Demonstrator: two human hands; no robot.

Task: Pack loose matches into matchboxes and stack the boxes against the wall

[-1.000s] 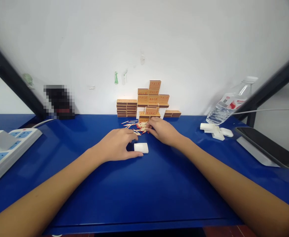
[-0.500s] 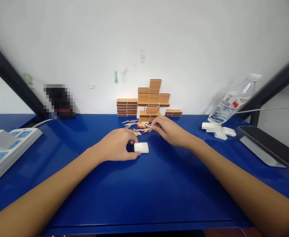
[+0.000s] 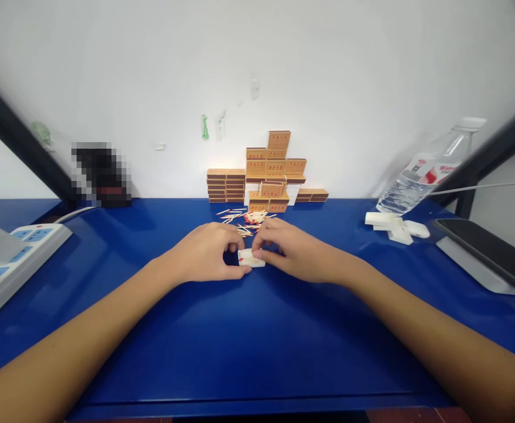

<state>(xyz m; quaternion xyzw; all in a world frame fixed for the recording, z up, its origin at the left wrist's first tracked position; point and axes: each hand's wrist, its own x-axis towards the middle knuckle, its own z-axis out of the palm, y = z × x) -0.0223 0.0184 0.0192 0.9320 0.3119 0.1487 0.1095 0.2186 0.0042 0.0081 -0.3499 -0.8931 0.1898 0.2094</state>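
A small white matchbox tray [image 3: 257, 264] lies on the blue table, its left end gripped between the thumb and fingers of my left hand [image 3: 215, 254]. My right hand [image 3: 286, 249] is over the tray, thumb and fingertips pinched on matches whose red heads show at the tray's left side. How many matches it pinches I cannot tell. Just behind both hands a loose pile of matches [image 3: 233, 215] with red heads is spread out, partly hidden by my right hand.
Matchboxes [image 3: 275, 167] are stacked against the wall, with a lower stack [image 3: 225, 187] to their left. On the right are a water bottle [image 3: 420, 176], white blocks [image 3: 383, 220] and a phone [image 3: 488, 249] on a stand. A power strip [image 3: 28, 258] lies at the left.
My right hand has come from the match pile forward and left to the tray, bringing matches over it. My left hand still grips the tray. The view has shifted slightly.
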